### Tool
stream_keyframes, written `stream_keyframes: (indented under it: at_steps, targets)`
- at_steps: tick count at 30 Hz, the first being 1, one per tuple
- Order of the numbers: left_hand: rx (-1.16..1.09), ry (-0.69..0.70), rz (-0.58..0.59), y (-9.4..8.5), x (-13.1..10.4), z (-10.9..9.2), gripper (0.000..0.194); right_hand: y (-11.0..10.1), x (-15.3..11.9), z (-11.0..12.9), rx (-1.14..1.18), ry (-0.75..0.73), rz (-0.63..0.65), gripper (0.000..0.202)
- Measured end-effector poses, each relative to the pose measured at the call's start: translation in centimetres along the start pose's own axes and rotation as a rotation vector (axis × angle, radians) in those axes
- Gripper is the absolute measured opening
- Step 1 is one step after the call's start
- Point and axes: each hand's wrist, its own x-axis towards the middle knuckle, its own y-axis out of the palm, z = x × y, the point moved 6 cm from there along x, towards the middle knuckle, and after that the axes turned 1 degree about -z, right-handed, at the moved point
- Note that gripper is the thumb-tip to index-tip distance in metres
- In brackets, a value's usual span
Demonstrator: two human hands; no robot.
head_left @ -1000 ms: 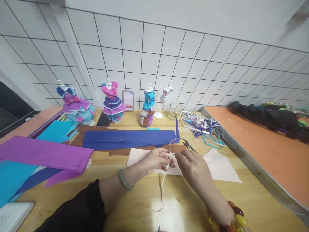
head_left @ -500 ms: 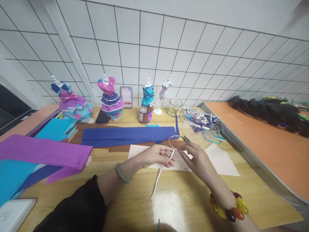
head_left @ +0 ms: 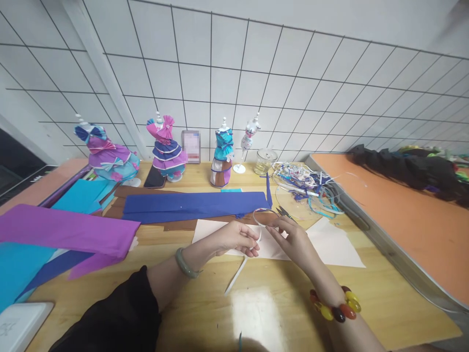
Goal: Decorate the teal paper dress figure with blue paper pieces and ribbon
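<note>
My left hand (head_left: 244, 240) is closed, fingertips pinching a narrow white strip (head_left: 236, 275). The strip's loose tail hangs below the hand toward the tabletop, while its upper end runs up toward a thin pale hoop (head_left: 264, 210). My right hand (head_left: 291, 238) pinches that hoop at its lower edge between thumb and fingers. Whether the strip touches the hoop is hard to see. Dark scissor blades (head_left: 283, 211) show just beyond my right hand; their handles are hidden. Under both hands lies a pale pink sheet (head_left: 335, 242).
Folded blue fabric (head_left: 198, 205) lies across brown pieces. Purple fabric (head_left: 69, 230) and turquoise fabric (head_left: 22, 269) are at left. Small dressed mannequins (head_left: 222, 156), a glass (head_left: 266, 161) and a phone (head_left: 154, 177) stand or lie at the back. Tangled scraps (head_left: 304, 183) sit at right.
My left hand has drawn slightly left and its fingers have closed more on the strip. The strip's tail has shifted up and left. My right hand and the hoop have moved slightly left.
</note>
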Motion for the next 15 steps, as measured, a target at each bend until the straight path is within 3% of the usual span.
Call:
stream_keyframes:
  at_steps: [7,15]
  targets:
    - [0.05,0.023,-0.002,0.3,-0.2,-0.7,0.037,1.9,-0.5,-0.1,0.201,0.01,0.177,0.021]
    - [0.054,0.04,0.001,0.9,-0.3,-0.7,0.035,-0.8,-1.2,1.3,0.215,-0.008,-0.065,0.017]
